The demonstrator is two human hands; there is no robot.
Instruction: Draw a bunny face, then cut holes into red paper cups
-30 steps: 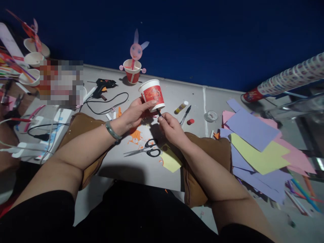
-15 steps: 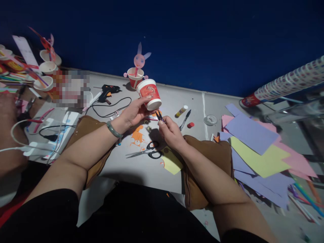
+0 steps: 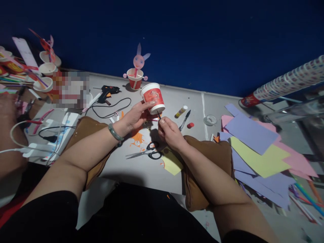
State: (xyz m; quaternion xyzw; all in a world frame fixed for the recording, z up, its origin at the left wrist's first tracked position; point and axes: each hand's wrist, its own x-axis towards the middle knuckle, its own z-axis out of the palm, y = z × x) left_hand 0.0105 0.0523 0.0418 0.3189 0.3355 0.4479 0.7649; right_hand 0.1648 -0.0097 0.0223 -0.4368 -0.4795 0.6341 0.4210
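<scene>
My left hand point(image 3: 138, 115) is wrapped round a red and white paper cup point(image 3: 155, 96), thumb across its printed side. The cup leans, its rim up and its base turned down towards my right hand point(image 3: 170, 131). In that hand's closed fingers is a small dark pointed tool point(image 3: 159, 114); its tip meets the cup's base, and I cannot see whether it goes through. Fingers hide most of the tool. Below the hands lie black-handled scissors point(image 3: 152, 152), orange paper scraps point(image 3: 138, 137) and a piece of yellow paper point(image 3: 172, 162).
Behind the cup stands a rabbit-faced paper cup point(image 3: 135, 81). A glue gun point(image 3: 108, 93) with its cord lies left. To the right are a glue stick point(image 3: 181, 111), a marker point(image 3: 185, 120), a tape roll point(image 3: 210, 120) and coloured paper point(image 3: 253, 135). Another person's arm point(image 3: 11, 135) is far left.
The cup has shifted slightly right and down in my left hand. The tool's prongs, spread apart below the base earlier, now appear as one thin shaft against it.
</scene>
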